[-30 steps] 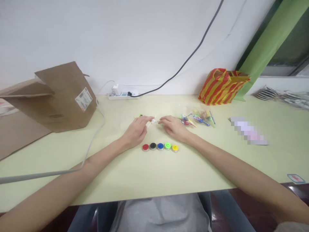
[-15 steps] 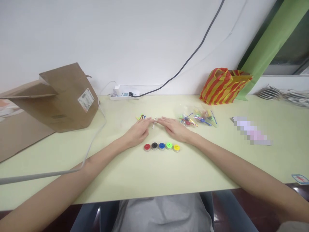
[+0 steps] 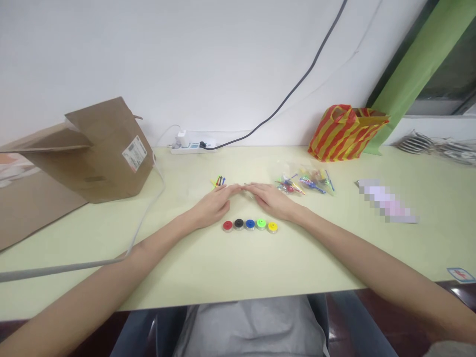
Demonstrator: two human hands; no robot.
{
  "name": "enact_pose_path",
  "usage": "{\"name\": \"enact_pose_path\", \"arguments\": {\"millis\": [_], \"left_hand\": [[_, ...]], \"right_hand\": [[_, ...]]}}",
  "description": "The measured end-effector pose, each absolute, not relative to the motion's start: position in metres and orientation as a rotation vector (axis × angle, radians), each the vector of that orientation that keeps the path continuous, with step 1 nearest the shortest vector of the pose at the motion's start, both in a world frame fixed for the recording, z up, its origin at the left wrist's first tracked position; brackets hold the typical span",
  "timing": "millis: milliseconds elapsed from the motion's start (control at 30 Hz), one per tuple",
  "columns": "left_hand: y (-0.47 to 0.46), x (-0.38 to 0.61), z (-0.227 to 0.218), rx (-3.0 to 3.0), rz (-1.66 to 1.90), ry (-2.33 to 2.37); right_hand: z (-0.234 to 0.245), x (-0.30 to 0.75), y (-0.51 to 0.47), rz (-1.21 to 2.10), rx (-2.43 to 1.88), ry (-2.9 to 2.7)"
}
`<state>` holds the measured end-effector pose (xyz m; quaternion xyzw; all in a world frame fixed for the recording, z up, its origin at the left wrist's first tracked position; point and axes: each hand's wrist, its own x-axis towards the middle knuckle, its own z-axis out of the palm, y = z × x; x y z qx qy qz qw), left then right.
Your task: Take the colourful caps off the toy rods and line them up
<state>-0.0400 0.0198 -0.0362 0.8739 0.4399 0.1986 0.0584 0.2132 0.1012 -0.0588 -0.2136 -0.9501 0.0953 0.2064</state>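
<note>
My left hand and my right hand lie low on the pale green table, fingers stretched forward, and their tips meet at the middle. I see nothing between them. Just in front of both wrists runs a row of small round discs: red, black, blue, green and yellow. A few small coloured pins lie just beyond my left fingertips. Right of my right hand are clear packets of coloured pins.
A brown paper bag lies at the left with a grey cable trailing past it. A power strip sits against the wall. A red-and-yellow striped bag stands at the back right. A small card lies at the right front edge.
A small white piece pinched in my left fingers and then held between both hands no longer shows. The fingertips have closed together and the hands have flattened.
</note>
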Motion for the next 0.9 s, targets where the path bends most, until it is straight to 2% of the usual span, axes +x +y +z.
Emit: {"name": "enact_pose_path", "arguments": {"millis": [500,733,900], "left_hand": [[0.020,-0.042,-0.040,2.686,0.651,1.350],[0.018,-0.038,-0.037,2.645,0.835,1.594],[0.021,-0.038,-0.040,2.729,0.779,1.564]], "right_hand": [[-0.058,0.212,0.096,0.271,-0.592,-2.582],[-0.052,0.211,0.088,0.279,-0.583,-2.480],[-0.051,0.212,0.085,0.308,-0.504,-2.469]]}}
